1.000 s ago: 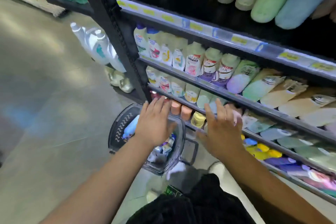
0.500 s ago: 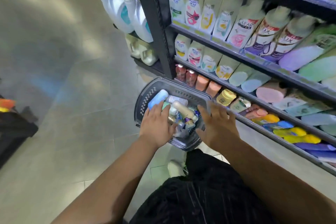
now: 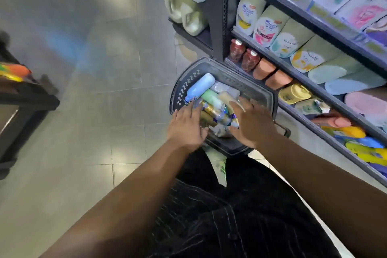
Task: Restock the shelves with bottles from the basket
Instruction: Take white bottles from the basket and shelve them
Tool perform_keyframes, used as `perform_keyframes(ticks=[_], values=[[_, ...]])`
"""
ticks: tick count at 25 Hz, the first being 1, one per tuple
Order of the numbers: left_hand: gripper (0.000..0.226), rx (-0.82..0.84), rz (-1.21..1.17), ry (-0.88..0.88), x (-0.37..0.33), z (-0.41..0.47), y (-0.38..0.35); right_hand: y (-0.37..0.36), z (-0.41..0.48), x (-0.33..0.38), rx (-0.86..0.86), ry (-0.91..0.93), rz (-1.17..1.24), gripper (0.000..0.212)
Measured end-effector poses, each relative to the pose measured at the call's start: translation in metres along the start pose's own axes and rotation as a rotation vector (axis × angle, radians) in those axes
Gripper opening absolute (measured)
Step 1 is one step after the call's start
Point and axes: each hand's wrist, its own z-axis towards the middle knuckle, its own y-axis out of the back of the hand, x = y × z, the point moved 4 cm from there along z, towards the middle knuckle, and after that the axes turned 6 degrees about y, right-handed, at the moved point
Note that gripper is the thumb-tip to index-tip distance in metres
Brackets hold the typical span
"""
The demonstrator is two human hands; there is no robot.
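Head view, looking down. Grey basket (image 3: 181,90) stands on the tiled floor (image 3: 94,90), just beside the foot of the black shelving (image 3: 216,10), at the person's feet. The basket is loaded with bottles lying on their sides: a light blue bottle (image 3: 200,88) along the far left edge, a pale green bottle (image 3: 211,99) touching it, a beige bottle (image 3: 227,97) next to that, and smaller gold-and-blue labelled ones piled beneath; these are too blurred to read. Left hand (image 3: 186,128): over the near left part of the basket, fingers straight and pointing into the pile, tips on or just above the small bottles; grip open, nothing held. Right hand (image 3: 251,125): over the near right part, fingers spread flat across the bottles toward the basket's right wall, thumb out to the side; grip open, no bottle enclosed as far as motion blur allows. The hands are near each other but apart. On the shelving's low shelf nearest the basket stand two red-brown bottles (image 3: 236,50) with white caps, then orange-brown bottles (image 3: 265,68); the shelf above carries white and pale green bottles. Dark striped trousers (image 3: 219,216) fill the lower middle.
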Motion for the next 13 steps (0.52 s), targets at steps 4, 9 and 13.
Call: perform_keyframes(ticks=[4,9,13], values=[[0.071,0.095,0.023,-0.047,0.028,0.045,-0.029,-0.036,0.045,-0.003,0.089,-0.076,0.037,0.075],[0.066,0.209,0.122,-0.233,0.051,0.114,-0.060,-0.095,0.078,-0.015,0.124,-0.319,0.182,0.070],[0.067,0.183,0.193,-0.357,0.064,0.161,-0.094,-0.156,0.102,-0.016,0.185,-0.463,0.298,0.073]])
